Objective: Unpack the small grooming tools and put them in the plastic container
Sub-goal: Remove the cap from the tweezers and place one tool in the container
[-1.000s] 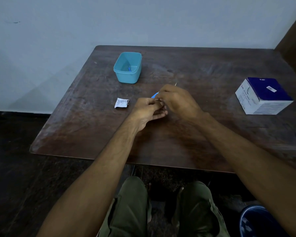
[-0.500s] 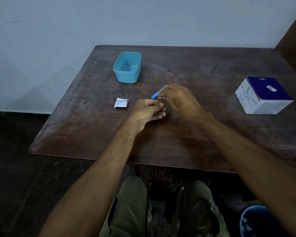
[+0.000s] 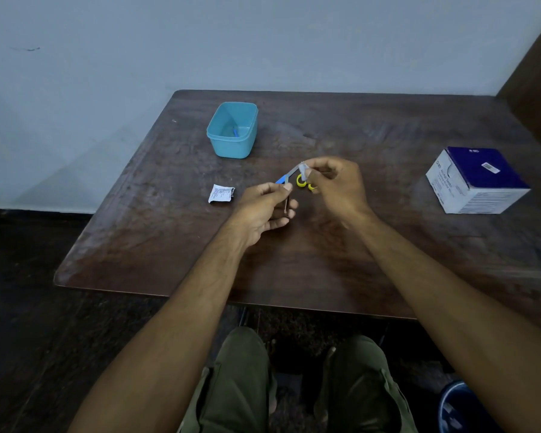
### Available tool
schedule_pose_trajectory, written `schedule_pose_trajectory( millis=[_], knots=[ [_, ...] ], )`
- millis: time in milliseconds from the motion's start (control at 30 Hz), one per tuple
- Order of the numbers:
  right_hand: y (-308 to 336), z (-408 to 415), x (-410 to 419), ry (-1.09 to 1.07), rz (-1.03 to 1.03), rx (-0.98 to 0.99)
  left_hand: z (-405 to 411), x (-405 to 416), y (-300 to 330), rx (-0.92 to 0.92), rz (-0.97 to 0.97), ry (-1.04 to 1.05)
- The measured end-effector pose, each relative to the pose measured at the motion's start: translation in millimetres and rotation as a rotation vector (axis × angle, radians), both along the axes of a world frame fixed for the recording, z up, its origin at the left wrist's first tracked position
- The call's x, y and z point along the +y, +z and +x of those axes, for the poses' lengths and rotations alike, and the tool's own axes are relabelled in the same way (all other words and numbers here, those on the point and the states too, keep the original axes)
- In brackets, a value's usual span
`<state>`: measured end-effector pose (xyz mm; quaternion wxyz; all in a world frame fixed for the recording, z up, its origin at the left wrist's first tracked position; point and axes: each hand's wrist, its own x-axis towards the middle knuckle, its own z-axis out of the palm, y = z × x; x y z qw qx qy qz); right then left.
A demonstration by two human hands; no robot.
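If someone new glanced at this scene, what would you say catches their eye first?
Probably the two hands at the table's middle: the right hand and left hand hold a thin blue-handled tool between them, with yellow rings showing beside it. Next, the teal plastic container farther back, with something blue inside, and the blue-and-white box at the right.

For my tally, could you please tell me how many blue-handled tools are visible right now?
2: one blue-handled tool lies inside the teal container; the other is held between both hands. More may be hidden behind them.
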<state>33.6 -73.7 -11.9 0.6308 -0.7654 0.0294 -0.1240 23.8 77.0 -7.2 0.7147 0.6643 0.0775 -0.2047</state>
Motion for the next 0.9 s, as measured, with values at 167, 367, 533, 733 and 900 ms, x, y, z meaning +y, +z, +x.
schedule_pose_trajectory(
  millis=[167,367,533,733,900],
  knots=[
    [1,1,10,0.052,0.074,0.057,0,-2,-1,-0.119,0.151,-0.075],
    [3,5,13,0.039,-0.108,0.033,3,0,-1,-0.170,0.190,-0.047],
    [3,2,15,-0.043,0.029,0.008,4,0,1,-0.097,-0.058,0.145],
    [0,-4,24,-0.138,0.333,0.057,0,-10,-3,0.016,-0.370,0.324],
    [-5,-8,31,-0.142,0.271,0.003,1,-21,-1,0.006,-0.281,0.424]
  ],
)
